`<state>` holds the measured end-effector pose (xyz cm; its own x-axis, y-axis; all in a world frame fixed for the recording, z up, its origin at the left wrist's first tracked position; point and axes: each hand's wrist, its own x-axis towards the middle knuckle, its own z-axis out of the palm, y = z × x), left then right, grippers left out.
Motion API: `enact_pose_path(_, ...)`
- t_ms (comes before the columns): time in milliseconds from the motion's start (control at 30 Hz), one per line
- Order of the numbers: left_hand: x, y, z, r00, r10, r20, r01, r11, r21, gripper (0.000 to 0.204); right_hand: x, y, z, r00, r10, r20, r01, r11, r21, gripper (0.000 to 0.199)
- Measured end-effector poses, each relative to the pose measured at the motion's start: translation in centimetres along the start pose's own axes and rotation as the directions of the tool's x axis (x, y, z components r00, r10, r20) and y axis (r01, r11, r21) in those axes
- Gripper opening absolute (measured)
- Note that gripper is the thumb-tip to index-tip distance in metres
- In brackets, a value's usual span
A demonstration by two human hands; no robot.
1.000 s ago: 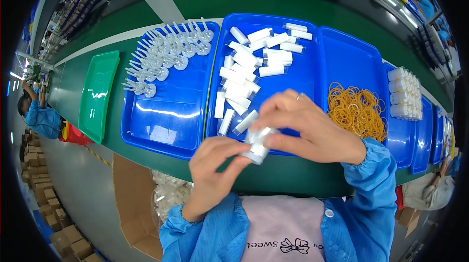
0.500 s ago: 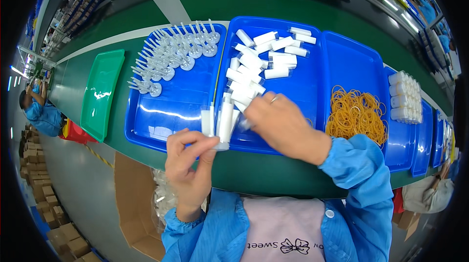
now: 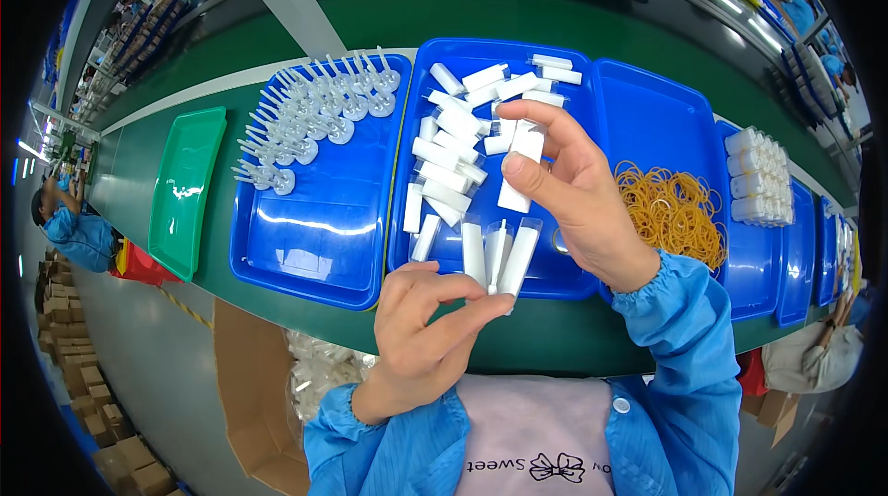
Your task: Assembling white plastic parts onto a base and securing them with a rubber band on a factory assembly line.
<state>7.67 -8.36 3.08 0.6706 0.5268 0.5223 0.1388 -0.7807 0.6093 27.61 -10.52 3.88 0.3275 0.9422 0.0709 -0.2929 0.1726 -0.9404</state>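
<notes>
My left hand (image 3: 421, 320) pinches the lower ends of a small bunch of white tubes (image 3: 474, 254) in clear sleeves. A slim clear stem piece (image 3: 499, 256) stands among them, and the tubes fan out slightly at the top. Above and to the right, my right hand (image 3: 587, 195) grips a single white tube (image 3: 522, 168) between thumb and fingers, tilted and apart from the bunch. Both hands are over the near part of the middle blue tray (image 3: 578, 281), where loose white tubes (image 3: 444, 172) lie in a scattered heap.
Clear stemmed pieces with round bases (image 3: 319, 108) stand in rows in the left blue tray (image 3: 305, 279). Orange rubber bands (image 3: 675, 214) are piled in the tray at right, with banded white bundles (image 3: 760, 177) beyond. A green tray (image 3: 185, 191) lies far left; an open carton (image 3: 245, 394) stands below the table.
My right hand has lifted from the heap with a white tube. My left hand has shifted right and slightly down, still holding its bunch.
</notes>
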Motion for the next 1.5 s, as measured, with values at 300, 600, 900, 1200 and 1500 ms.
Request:
enact_pose_path(300,0.2,0.1,0.4,1.000,0.013,0.006,-0.013,0.999,0.041,0.038,-0.4,-0.2,-0.1,0.995,0.087,0.054,-0.085,0.996,-0.033,0.033)
enact_pose_path(600,0.2,0.1,0.8,0.999,0.028,0.020,-0.028,0.999,0.035,0.040,-0.8,-1.1,-2.2,0.954,0.253,0.158,-0.218,0.952,-0.214,0.025)
enact_pose_path(900,-1.2,-0.8,1.9,0.967,0.061,-0.249,-0.062,0.998,0.004,0.052,-3.1,-1.1,-0.4,0.986,0.019,0.166,0.040,0.937,-0.346,0.025)
enact_pose_path(1200,0.5,-0.9,2.4,0.772,-0.297,0.562,0.581,-0.030,-0.813,0.107,-3.9,-2.8,-0.4,0.895,-0.063,0.441,0.377,0.635,-0.674,0.038)
enact_pose_path(1500,-0.5,-2.8,2.4,0.759,-0.403,0.511,0.519,-0.099,-0.849,0.073,-2.4,-2.1,-6.4,0.955,0.045,0.293,0.289,0.071,-0.955,0.017)
